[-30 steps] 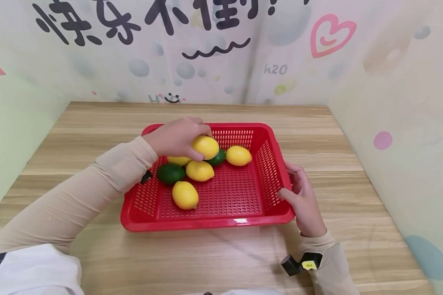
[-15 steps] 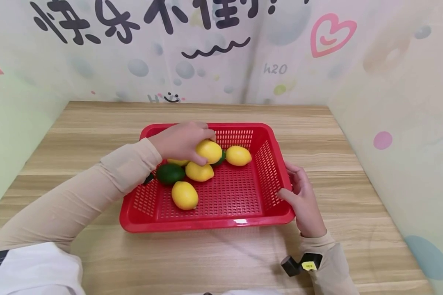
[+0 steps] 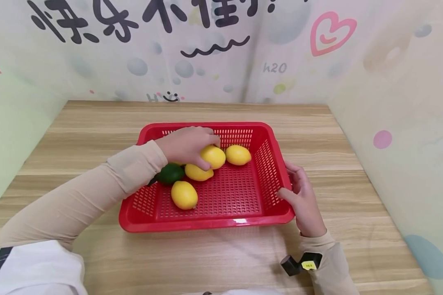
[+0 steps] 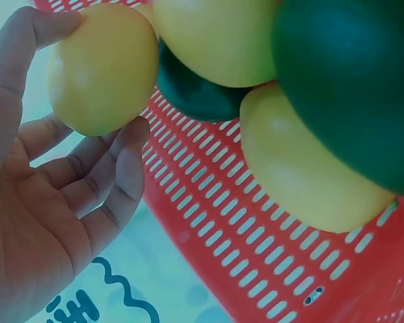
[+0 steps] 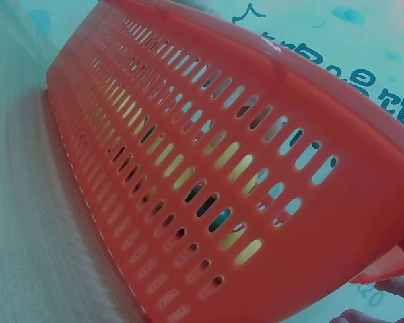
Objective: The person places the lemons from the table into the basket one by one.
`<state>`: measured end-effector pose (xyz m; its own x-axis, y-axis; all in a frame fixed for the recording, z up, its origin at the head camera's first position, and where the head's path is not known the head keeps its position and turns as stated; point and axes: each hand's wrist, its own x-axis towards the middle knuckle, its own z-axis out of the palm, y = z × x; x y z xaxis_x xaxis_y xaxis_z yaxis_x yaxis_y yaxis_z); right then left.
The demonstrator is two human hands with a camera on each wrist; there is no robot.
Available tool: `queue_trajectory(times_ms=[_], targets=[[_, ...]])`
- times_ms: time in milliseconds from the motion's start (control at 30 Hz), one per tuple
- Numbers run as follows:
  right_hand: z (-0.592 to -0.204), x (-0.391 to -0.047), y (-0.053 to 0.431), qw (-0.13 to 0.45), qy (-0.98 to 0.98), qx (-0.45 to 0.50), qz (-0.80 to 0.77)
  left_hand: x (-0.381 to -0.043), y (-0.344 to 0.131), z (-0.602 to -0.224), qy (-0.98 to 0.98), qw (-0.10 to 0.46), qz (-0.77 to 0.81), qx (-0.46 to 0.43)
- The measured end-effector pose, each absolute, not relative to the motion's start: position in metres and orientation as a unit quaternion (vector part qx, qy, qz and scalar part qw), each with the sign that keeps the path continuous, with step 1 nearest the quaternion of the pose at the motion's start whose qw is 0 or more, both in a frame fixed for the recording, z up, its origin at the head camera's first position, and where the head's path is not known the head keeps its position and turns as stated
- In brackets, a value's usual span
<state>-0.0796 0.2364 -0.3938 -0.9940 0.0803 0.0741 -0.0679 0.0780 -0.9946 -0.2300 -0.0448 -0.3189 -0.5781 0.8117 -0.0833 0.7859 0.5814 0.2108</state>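
My left hand (image 3: 188,145) reaches over the back of the red plastic basket (image 3: 206,224) and pinches a yellow lemon (image 3: 213,157) between thumb and fingers. In the left wrist view that lemon (image 4: 104,67) sits at the fingertips. Below the hand, another lemon (image 3: 199,173) lies next to a dark green fruit (image 3: 170,173). One lemon (image 3: 184,195) rests nearer the front, and another lemon (image 3: 238,155) lies just right of the held one. My right hand (image 3: 302,200) grips the basket's right side, thumb over the rim; its fingers are mostly hidden behind the wall.
The basket stands on a wood-grain table (image 3: 221,258), with slotted walls (image 5: 188,168) all round. A printed wall (image 3: 221,78) rises behind the table, and side walls close it in at left and right. A black device (image 3: 302,263) is strapped to the right wrist.
My left hand has moved right and a little toward the front with the lemon, lowering it beside the rightmost lemon. It now covers the green fruit behind it. My right hand stays put.
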Motion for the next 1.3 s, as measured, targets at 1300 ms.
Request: queue_trajectory(times_ms=[1300], targets=[[-0.396, -0.08, 0.237, 0.055, -0.729, -0.005, 0.682, -0.227, -0.023, -0.342, 0.859, 0.084, 0.085, 0.498]])
